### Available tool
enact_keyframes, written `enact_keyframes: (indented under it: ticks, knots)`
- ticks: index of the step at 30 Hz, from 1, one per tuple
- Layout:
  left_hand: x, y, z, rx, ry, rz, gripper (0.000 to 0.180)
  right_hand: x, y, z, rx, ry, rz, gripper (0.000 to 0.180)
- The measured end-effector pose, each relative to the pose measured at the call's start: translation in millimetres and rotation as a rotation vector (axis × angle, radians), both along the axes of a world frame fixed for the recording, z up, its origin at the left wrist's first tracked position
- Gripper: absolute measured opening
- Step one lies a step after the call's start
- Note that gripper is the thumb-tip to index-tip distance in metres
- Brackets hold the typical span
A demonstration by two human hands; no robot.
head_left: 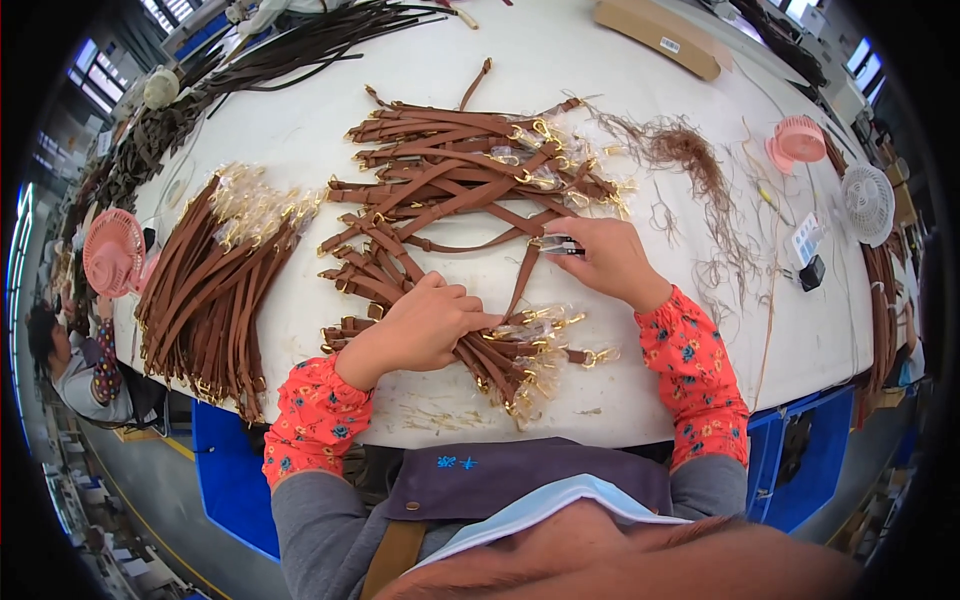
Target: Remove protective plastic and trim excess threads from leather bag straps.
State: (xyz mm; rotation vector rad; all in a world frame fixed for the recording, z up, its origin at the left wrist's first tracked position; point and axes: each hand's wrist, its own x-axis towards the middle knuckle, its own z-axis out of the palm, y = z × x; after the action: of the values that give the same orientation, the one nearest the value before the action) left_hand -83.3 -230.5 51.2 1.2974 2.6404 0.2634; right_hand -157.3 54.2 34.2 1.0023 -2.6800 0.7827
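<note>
My right hand (612, 262) is closed around small metal thread snips (562, 245), their tip beside a brown strap (523, 278). That strap slants down to the fingertips of my left hand (428, 325), which is closed at its lower end, above a bundle of brown straps with gold-coloured clasps (490, 362). Part of the bundle is hidden under my left hand. Beyond both hands lies a larger pile of similar straps (440, 165), their metal ends partly wrapped in clear plastic.
Another strap stack (215, 290) lies at the left, near a pink fan (115, 252). Loose brown threads (690, 155) spread over the white table's right side. A cardboard box (660, 38) and dark straps (310, 45) lie at the back. A second pink fan (797, 142) stands right.
</note>
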Motion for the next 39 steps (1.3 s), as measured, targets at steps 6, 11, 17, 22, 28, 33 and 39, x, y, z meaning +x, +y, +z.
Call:
enact_keyframes:
  ticks: [6, 11, 17, 22, 28, 33, 39]
  knots:
    - [7.4, -11.9, 9.8, -0.024, -0.073, -0.109, 0.057, 7.7, -3.3, -5.4, 0.133, -0.072, 0.125, 0.036]
    - [14.8, -28.5, 20.7, -0.064, -0.022, 0.002, 0.057, 16.7, -3.1, -5.8, 0.295, -0.049, 0.140, 0.040]
    - [19.9, -43.6, 1.4, -0.055, 0.205, 0.319, 0.059, 17.9, -25.2, -15.7, 0.311, 0.107, 0.095, 0.027]
    - [22.0, -20.8, -4.0, 0.022, 0.367, 0.255, 0.068, 26.9, -27.3, -16.9, 0.227, -0.004, 0.066, 0.016]
    - [19.8, 4.6, -4.5, 0.142, 0.152, 0.113, 0.074, 62.0, -10.1, -13.5, 0.058, -0.281, 0.122, 0.018]
    - [17.6, 16.9, -4.8, 0.124, 0.061, -0.016, 0.072, 69.1, 11.3, 10.4, 0.106, -0.367, 0.143, 0.030]
    - [16.7, 22.6, -5.5, 0.108, 0.024, -0.011, 0.069, 40.5, 28.8, 21.1, 0.183, -0.016, 0.023, 0.030]
